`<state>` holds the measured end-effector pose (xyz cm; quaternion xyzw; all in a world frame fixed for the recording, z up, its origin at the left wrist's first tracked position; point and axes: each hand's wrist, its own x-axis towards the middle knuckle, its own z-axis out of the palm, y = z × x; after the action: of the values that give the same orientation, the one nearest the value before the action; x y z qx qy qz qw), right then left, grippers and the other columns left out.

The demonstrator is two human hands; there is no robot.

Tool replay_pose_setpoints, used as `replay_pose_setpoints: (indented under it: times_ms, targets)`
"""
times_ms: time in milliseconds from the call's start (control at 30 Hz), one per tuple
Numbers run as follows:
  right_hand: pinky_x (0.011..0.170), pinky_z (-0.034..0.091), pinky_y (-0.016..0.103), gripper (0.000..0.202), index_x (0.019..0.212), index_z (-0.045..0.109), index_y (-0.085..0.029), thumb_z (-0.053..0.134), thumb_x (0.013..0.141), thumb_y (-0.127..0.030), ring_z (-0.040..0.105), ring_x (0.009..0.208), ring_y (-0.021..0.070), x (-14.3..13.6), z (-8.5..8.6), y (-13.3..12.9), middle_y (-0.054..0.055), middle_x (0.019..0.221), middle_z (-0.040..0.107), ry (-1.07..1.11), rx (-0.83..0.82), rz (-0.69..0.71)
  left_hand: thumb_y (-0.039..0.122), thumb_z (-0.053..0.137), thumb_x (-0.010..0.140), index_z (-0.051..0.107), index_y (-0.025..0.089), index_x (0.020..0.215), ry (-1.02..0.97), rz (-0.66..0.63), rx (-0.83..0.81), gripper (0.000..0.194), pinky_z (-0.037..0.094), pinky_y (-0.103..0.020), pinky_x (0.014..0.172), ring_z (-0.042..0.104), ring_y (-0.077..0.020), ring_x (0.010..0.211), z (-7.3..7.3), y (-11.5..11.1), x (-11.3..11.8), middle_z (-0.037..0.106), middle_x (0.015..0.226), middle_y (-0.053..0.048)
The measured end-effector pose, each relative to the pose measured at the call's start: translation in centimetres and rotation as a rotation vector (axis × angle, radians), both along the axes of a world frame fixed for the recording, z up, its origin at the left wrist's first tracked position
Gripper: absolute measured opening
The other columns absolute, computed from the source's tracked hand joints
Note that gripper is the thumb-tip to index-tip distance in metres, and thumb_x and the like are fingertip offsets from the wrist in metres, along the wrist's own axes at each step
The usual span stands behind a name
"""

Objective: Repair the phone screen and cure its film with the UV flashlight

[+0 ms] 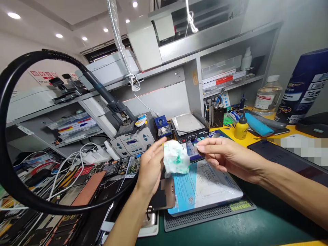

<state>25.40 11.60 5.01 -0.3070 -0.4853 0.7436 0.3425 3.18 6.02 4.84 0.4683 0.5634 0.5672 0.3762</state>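
My left hand (150, 165) is closed on a crumpled white wipe (176, 159) with green stains, raised in front of me. Between thumb and forefinger, my right hand (221, 153) pinches a small, flat, pale piece (196, 146) just right of the wipe; its kind is too small to tell. The two hands are apart. Below them a blue and white flat package (207, 191) lies on a grey perforated mat (205, 217). A brownish flat panel (164, 194) sits beneath my left wrist, partly hidden.
A hot-air hose (7, 153) loops across the left, near many phone parts (82, 191). Behind stand a grey soldering station (133, 143) and a heating plate (188, 123). To the right are a yellow bottle (241, 129), a clear bottle (268, 95) and a large blue can (302, 89).
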Motion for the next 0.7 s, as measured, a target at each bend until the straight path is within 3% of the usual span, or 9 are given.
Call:
replay_pose_setpoints:
  times_ms: [100, 200, 267, 333, 400, 433, 500, 700]
  targets:
    - [0.038, 0.029, 0.016, 0.037, 0.090, 0.070, -0.015, 0.089, 0.071, -0.041, 0.036, 0.047, 0.0061, 0.1, 0.0, 0.0, -0.005, 0.055, 0.048, -0.018, 0.013, 0.001, 0.025, 0.063, 0.087, 0.047, 0.015, 0.147, 0.263, 0.119, 0.032, 0.063, 0.038, -0.040, 0.116, 0.052, -0.0261, 0.138, 0.2, 0.6, -2.0, 0.054, 0.149, -0.017]
    - [0.039, 0.028, 0.016, 0.036, 0.090, 0.072, -0.015, 0.087, 0.073, -0.042, 0.033, 0.048, 0.0060, 0.2, -0.3, 0.1, -0.005, 0.054, 0.048, -0.041, 0.043, 0.006, 0.025, 0.063, 0.086, 0.063, 0.017, 0.132, 0.502, 0.124, -0.020, 0.046, 0.036, -0.044, 0.116, 0.055, -0.0292, 0.133, 1.4, -0.4, -3.7, 0.063, 0.139, -0.015]
    - [0.039, 0.029, 0.016, 0.035, 0.091, 0.072, -0.015, 0.086, 0.074, -0.042, 0.033, 0.049, 0.0064, 0.3, -0.4, 0.3, -0.004, 0.056, 0.048, -0.056, 0.066, -0.003, 0.032, 0.063, 0.088, 0.072, 0.022, 0.117, 0.616, 0.035, -0.078, 0.032, 0.043, -0.043, 0.109, 0.064, -0.0292, 0.120, 2.6, -2.2, -4.5, 0.073, 0.123, -0.010]
    - [0.039, 0.029, 0.016, 0.035, 0.091, 0.072, -0.015, 0.085, 0.074, -0.043, 0.033, 0.049, 0.0069, 0.3, -0.5, 0.4, -0.004, 0.056, 0.047, -0.072, 0.086, -0.018, 0.039, 0.070, 0.083, 0.074, 0.029, 0.114, 0.727, -0.085, -0.155, 0.033, 0.043, -0.042, 0.109, 0.063, -0.0304, 0.123, 3.5, -4.5, -5.0, 0.071, 0.127, -0.005]
    - [0.039, 0.028, 0.017, 0.036, 0.090, 0.071, -0.015, 0.084, 0.074, -0.044, 0.032, 0.049, 0.0074, 0.2, -0.5, 0.5, -0.004, 0.054, 0.045, -0.095, 0.106, -0.029, 0.046, 0.074, 0.078, 0.062, 0.036, 0.135, 0.982, -0.253, -0.312, 0.060, 0.045, -0.041, 0.108, 0.057, -0.0311, 0.131, 3.7, -6.7, -5.3, 0.061, 0.143, -0.003]
    - [0.040, 0.028, 0.017, 0.036, 0.090, 0.071, -0.015, 0.083, 0.074, -0.045, 0.032, 0.049, 0.0075, 0.1, -0.5, 0.5, -0.004, 0.054, 0.045, -0.110, 0.117, -0.031, 0.045, 0.078, 0.073, 0.056, 0.034, 0.141, 1.057, -0.306, -0.365, 0.072, 0.047, -0.040, 0.106, 0.057, -0.0324, 0.131, 3.7, -7.6, -5.4, 0.058, 0.147, -0.005]
    - [0.040, 0.028, 0.019, 0.038, 0.090, 0.070, -0.015, 0.081, 0.074, -0.047, 0.034, 0.050, 0.0080, 0.0, -0.5, 0.5, -0.004, 0.057, 0.044, -0.150, 0.147, -0.033, 0.037, 0.078, 0.070, 0.052, 0.029, 0.145, 1.159, -0.348, -0.357, 0.079, 0.049, -0.040, 0.105, 0.054, -0.0331, 0.134, 3.2, -8.7, -5.5, 0.057, 0.148, -0.009]
    - [0.044, 0.028, 0.025, 0.038, 0.089, 0.071, -0.015, 0.070, 0.079, -0.051, 0.037, 0.047, 0.0108, 0.1, -1.1, 1.2, -0.003, 0.054, 0.048, -0.452, 0.369, -0.095, 0.023, 0.066, 0.075, 0.063, 0.025, 0.125, 1.243, -0.381, -0.253, 0.050, 0.052, -0.038, 0.100, 0.062, -0.0290, 0.123, 2.2, -8.4, -4.8, 0.066, 0.132, -0.009]
